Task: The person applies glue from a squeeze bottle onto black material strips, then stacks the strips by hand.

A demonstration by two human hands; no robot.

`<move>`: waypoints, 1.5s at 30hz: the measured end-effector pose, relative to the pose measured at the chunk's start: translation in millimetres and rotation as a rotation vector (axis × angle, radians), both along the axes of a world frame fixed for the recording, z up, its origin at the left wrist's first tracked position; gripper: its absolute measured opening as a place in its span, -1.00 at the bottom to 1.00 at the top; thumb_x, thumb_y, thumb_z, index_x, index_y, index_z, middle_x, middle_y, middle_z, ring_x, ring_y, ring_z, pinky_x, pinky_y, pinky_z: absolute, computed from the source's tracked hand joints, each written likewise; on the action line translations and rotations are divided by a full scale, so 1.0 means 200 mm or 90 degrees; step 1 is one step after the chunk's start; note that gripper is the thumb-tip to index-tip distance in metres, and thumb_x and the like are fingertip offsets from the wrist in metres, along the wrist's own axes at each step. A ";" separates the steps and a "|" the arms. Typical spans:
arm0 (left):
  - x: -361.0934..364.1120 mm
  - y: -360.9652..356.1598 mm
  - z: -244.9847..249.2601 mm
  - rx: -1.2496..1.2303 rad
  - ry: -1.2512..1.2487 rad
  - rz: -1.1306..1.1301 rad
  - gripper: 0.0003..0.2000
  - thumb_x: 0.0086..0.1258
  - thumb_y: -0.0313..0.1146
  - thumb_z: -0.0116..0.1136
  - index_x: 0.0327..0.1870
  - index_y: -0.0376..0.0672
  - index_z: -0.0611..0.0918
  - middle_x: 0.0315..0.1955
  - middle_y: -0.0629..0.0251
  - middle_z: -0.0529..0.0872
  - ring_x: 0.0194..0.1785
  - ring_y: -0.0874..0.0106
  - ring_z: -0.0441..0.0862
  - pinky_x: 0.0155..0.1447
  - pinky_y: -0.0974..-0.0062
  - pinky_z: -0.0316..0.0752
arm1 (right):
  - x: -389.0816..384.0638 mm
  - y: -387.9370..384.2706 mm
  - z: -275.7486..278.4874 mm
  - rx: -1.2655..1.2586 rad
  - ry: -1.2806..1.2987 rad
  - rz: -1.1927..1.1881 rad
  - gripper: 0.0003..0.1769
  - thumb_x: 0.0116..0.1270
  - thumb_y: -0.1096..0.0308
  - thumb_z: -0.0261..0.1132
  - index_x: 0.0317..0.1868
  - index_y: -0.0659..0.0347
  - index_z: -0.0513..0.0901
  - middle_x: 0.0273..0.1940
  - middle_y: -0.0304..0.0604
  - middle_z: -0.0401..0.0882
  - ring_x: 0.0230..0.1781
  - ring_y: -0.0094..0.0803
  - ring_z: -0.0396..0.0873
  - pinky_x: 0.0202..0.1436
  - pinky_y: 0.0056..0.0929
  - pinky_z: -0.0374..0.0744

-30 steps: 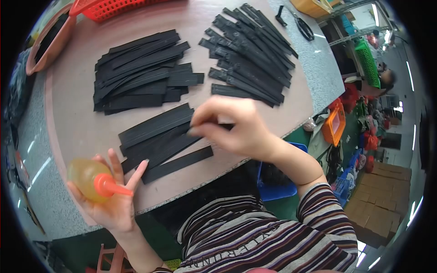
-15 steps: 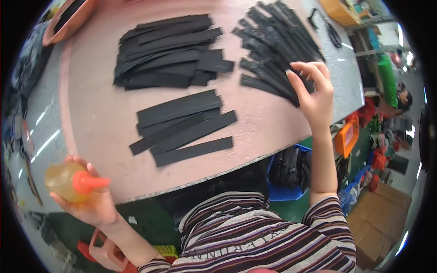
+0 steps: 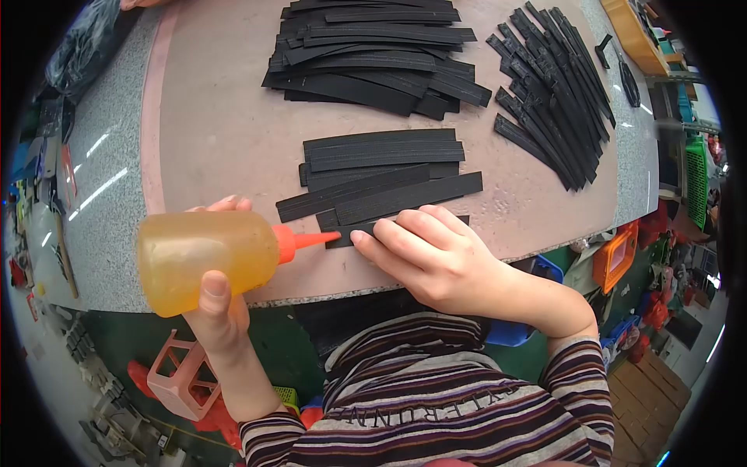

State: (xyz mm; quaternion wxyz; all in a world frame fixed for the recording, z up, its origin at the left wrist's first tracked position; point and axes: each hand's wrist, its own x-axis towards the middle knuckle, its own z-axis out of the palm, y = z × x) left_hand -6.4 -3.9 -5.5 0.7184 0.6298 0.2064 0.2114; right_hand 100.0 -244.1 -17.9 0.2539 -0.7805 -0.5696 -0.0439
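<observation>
Head view: the right hand (image 3: 436, 253) hides the middle of the nearest black strip (image 3: 336, 243) (whether it pinches cannot be told); the left hand (image 3: 222, 315), partly hidden, grasps the amber bottle (image 3: 198, 261) above the table's (image 3: 210, 156) near edge, long axis left–right, red nozzle (image 3: 307, 240) pointing right toward the strip

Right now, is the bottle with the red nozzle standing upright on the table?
No, the left hand holds the bottle tipped sideways, with its red nozzle pointing toward the right hand.
</observation>
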 end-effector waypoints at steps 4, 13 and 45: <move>-0.02 0.03 0.01 0.012 0.013 -0.005 -0.23 0.26 0.04 0.45 0.33 -0.29 0.39 0.16 -0.20 0.60 0.21 -0.02 0.64 0.34 -0.01 0.52 | 0.00 0.00 0.00 0.002 0.003 -0.004 -0.46 -0.03 0.44 0.34 0.08 0.29 0.71 -0.07 -0.20 0.53 -0.14 -0.35 0.58 -0.07 -0.37 0.58; -0.17 0.19 0.00 -0.259 -0.197 0.012 -0.19 0.44 0.10 0.21 0.47 -0.38 0.24 0.39 -0.12 0.36 0.44 -0.01 0.40 0.32 0.03 0.59 | 0.06 -0.02 0.02 0.081 0.191 -0.040 -0.62 0.04 0.42 0.36 -0.07 0.33 0.61 -0.12 -0.13 0.50 -0.16 -0.24 0.52 -0.07 -0.33 0.48; -0.05 -0.06 -0.06 0.005 0.012 -0.031 -0.23 0.40 0.14 0.24 0.42 -0.27 0.31 0.30 -0.12 0.48 0.40 -0.04 0.47 0.44 0.02 0.44 | 0.05 -0.06 0.00 0.019 -0.006 0.012 -0.62 0.06 0.40 0.36 -0.07 0.36 0.70 -0.05 -0.11 0.55 -0.02 -0.26 0.59 0.02 -0.30 0.59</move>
